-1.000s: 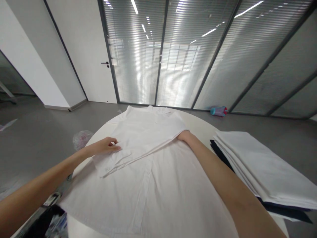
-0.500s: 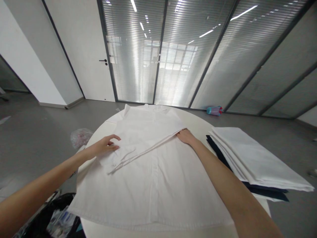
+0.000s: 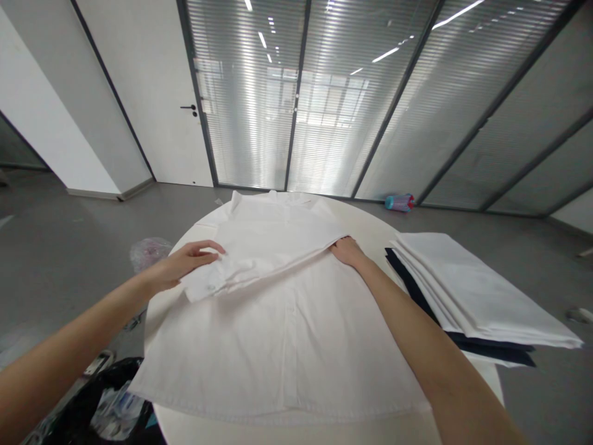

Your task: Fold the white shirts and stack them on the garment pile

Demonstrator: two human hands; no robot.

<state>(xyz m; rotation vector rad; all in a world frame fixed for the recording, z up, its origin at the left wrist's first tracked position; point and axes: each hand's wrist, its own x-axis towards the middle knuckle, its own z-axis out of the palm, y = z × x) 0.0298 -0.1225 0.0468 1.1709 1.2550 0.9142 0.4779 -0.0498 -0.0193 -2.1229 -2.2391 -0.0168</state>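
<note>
A white button-up shirt (image 3: 282, 334) lies spread flat on a round white table (image 3: 370, 232), collar at the far side. One sleeve (image 3: 259, 262) is folded across its chest. My left hand (image 3: 185, 262) rests on the cuff end of that sleeve at the left, fingers curled over the cloth and lifting it a little. My right hand (image 3: 347, 250) presses flat on the shirt at the right, where the sleeve's fold begins; its fingertips are tucked under the fold.
A stack of folded white and dark cloths (image 3: 467, 293) lies at the table's right edge. A black bag (image 3: 106, 402) with packets sits below left. A crumpled plastic bag (image 3: 151, 250) and a blue-pink bottle (image 3: 399, 202) lie on the grey floor. Glass walls stand behind.
My left hand has drawn the sleeve's cuff end up and toward the collar, so the sleeve lies more level across the chest. My right hand has stayed at the fold.
</note>
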